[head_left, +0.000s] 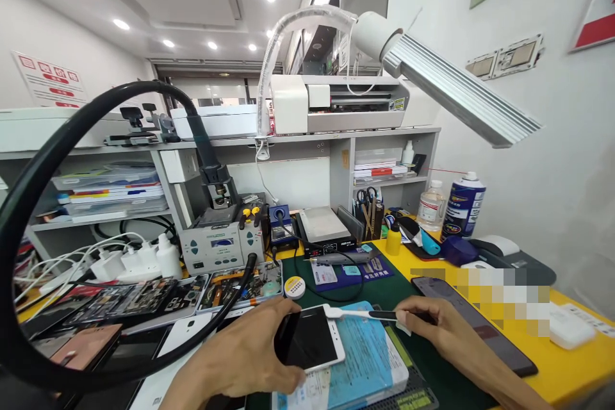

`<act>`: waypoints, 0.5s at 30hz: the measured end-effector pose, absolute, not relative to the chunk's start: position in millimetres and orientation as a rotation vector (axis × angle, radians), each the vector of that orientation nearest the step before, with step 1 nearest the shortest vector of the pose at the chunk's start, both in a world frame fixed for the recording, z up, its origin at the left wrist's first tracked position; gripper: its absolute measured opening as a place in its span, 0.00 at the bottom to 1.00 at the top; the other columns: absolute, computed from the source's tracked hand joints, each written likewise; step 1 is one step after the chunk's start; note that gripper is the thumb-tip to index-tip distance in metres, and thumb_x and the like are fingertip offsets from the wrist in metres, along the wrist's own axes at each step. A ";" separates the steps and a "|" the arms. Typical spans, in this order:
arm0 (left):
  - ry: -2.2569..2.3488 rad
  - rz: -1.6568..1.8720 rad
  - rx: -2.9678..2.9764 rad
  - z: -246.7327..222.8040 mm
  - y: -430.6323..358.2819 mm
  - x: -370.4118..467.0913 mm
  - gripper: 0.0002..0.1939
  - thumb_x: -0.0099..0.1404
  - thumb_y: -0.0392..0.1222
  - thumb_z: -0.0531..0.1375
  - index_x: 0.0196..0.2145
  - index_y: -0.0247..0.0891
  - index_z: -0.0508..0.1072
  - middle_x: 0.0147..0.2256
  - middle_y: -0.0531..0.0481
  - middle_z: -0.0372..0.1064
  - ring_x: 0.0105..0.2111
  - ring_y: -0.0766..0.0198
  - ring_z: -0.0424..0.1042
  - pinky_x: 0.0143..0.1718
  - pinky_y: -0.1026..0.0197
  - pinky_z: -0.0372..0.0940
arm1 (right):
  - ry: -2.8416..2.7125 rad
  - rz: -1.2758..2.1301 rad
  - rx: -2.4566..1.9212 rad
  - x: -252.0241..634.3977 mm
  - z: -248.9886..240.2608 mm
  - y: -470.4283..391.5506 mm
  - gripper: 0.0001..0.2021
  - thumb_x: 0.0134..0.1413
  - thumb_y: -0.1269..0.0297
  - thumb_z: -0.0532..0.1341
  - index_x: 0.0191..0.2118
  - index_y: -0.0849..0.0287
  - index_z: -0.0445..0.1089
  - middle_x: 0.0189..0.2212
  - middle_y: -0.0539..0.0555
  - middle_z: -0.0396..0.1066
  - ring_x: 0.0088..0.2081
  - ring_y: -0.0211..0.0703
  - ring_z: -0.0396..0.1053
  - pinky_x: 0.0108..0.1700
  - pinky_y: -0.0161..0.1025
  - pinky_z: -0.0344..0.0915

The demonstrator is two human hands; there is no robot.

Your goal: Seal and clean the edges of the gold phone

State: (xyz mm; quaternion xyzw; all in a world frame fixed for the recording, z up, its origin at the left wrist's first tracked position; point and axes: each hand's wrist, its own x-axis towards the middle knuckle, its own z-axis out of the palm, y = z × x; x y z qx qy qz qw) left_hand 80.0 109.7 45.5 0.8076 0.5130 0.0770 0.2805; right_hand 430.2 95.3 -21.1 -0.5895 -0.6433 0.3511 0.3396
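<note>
The left hand (240, 359) is reaching in from the lower edge, fingers curling round one white phone (310, 338) and tilting it just above a blue pad (365, 359) on the surface (567, 359). The right hand (432, 320) is coming in from the right, pinching one brush (365, 314) whose white head is touching the phone's top edge. One dark phone (480, 327) is lying beside it.
</note>
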 end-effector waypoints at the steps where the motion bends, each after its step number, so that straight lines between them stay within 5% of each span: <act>1: 1.376 0.204 2.168 45.8 109.6 80.4 0.40 0.51 0.52 0.67 0.61 0.44 0.66 0.54 0.46 0.71 0.51 0.47 0.72 0.50 0.55 0.66 | -1.671 0.900 -1.536 430.2 -21.0 95.3 0.18 0.58 0.44 0.62 0.35 0.55 0.75 0.35 0.53 0.72 0.39 0.49 0.65 0.39 0.38 0.58; 15: 1.416 0.157 2.144 52.0 106.6 85.1 0.42 0.51 0.52 0.68 0.62 0.41 0.65 0.54 0.46 0.71 0.52 0.48 0.71 0.53 0.57 0.65 | -1.684 0.957 -1.513 429.8 -21.0 95.2 0.17 0.57 0.47 0.62 0.29 0.55 0.74 0.26 0.50 0.63 0.29 0.42 0.58 0.30 0.37 0.52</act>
